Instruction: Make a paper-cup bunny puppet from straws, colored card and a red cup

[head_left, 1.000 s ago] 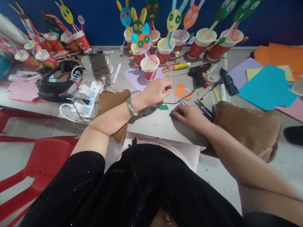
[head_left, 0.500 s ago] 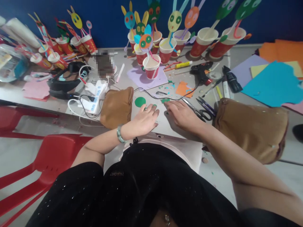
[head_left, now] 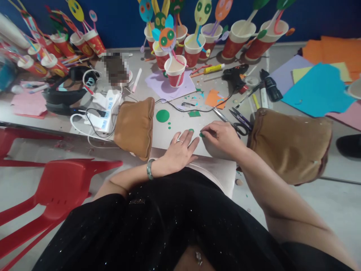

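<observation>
My left hand (head_left: 180,152) lies flat on the table with its fingers spread. Its fingertips touch a small green paper piece (head_left: 191,131). Just to the right, my right hand (head_left: 221,137) pinches another green paper piece (head_left: 202,134) between thumb and forefinger, close to the tabletop. A large green paper circle (head_left: 163,116) rests beyond my left hand, with two tiny green dots (head_left: 169,125) beside it. Farther back is a green paper scrap (head_left: 194,113). Scissors (head_left: 239,124) lie to the right of my right hand, partly beside a brown cushion.
Brown cushions (head_left: 134,128) (head_left: 290,146) flank the work area. A black cord (head_left: 180,108) crosses behind it to a glue gun (head_left: 236,77). Paper cups with puppets (head_left: 175,73) line the back. A power strip (head_left: 108,111) is left; coloured paper sheets (head_left: 316,90) are right.
My right hand has drawn back toward me and now pinches a green piece. My left hand has shifted right and nearer my body, uncovering the tiny dots. The view has tilted slightly.
</observation>
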A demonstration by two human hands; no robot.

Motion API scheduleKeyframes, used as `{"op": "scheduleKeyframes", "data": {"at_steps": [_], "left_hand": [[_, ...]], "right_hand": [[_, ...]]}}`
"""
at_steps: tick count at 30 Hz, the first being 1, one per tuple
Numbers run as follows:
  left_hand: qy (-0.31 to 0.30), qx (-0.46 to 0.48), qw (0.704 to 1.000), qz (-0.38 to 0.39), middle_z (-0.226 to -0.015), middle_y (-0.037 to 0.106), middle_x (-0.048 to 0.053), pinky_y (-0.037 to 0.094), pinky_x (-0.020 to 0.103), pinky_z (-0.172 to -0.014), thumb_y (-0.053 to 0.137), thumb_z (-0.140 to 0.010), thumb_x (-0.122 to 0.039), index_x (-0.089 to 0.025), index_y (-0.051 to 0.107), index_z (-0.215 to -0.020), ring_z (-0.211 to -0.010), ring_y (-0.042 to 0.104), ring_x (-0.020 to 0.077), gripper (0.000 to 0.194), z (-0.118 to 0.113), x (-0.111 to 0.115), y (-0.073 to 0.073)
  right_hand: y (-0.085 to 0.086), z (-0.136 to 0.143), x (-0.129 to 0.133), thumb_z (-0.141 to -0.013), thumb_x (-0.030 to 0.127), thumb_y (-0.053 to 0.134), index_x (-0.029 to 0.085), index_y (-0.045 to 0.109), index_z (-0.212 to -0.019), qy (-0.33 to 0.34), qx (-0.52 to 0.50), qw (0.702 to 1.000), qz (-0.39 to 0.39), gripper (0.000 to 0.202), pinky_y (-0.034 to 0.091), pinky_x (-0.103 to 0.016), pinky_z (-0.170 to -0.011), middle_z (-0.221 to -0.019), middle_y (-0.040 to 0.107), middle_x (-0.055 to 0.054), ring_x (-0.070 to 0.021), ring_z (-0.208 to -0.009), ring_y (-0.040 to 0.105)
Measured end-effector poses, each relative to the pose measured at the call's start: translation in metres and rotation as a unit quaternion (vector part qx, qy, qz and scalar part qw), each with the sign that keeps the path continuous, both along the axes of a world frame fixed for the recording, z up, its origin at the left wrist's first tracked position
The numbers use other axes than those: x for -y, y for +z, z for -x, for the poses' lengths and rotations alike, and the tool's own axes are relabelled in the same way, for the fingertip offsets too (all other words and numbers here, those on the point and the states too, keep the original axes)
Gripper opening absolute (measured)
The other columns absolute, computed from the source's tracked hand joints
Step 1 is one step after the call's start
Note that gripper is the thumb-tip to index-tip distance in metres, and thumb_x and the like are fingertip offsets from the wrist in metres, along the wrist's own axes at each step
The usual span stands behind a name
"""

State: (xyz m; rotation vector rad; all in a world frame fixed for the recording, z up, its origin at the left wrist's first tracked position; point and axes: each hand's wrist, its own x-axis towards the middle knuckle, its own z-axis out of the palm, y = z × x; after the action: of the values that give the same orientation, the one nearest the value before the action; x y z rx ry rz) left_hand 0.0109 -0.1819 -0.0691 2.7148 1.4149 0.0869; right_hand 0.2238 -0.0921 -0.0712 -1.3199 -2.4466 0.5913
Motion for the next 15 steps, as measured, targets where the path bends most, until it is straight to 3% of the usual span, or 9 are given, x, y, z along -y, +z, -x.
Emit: {"op": "scheduleKeyframes", "data": {"at_steps": [4, 9, 15], "left_hand": [[0.002, 0.011, 1.000, -0.012, -0.166, 0.049, 0.025, 0.035, 0.055, -0.128, 0.045, -0.110, -0.045, -0.010, 0.050, -0.158, -0.156, 0.046, 0.0364, 0.060, 0.001, 0.003, -0.005], [0.017, 0.025, 0.999, -0.030, -0.165, 0.053, 0.020, 0.034, 0.055, -0.129, 0.038, -0.112, -0.050, -0.010, 0.052, -0.157, -0.156, 0.047, 0.0337, 0.062, 0.003, 0.006, -0.010], [-0.002, 0.039, 0.997, -0.060, -0.161, 0.056, 0.022, 0.033, 0.054, -0.129, 0.043, -0.111, -0.050, -0.006, 0.049, -0.158, -0.155, 0.048, 0.0338, 0.065, -0.001, 0.006, -0.019]], "right_hand": [[-0.005, -0.008, 0.019, -0.106, 0.033, 0.046, 0.020, 0.077, -0.105, -0.038, 0.005, 0.994, -0.098, 0.033, 0.048, -0.045, -0.087, -0.094, 0.077, -0.014, -0.0306, -0.095, 0.070], [-0.019, -0.009, 0.048, -0.108, 0.039, 0.055, 0.018, 0.074, -0.116, -0.007, -0.006, 0.974, -0.226, 0.030, 0.046, -0.043, -0.087, -0.109, 0.079, -0.014, -0.0290, -0.099, 0.067], [-0.028, -0.004, 0.059, -0.111, 0.044, 0.049, 0.010, 0.068, -0.134, 0.042, 0.055, 0.959, -0.274, 0.045, 0.042, -0.045, -0.098, -0.130, 0.077, -0.017, -0.0309, -0.115, 0.065]]}}
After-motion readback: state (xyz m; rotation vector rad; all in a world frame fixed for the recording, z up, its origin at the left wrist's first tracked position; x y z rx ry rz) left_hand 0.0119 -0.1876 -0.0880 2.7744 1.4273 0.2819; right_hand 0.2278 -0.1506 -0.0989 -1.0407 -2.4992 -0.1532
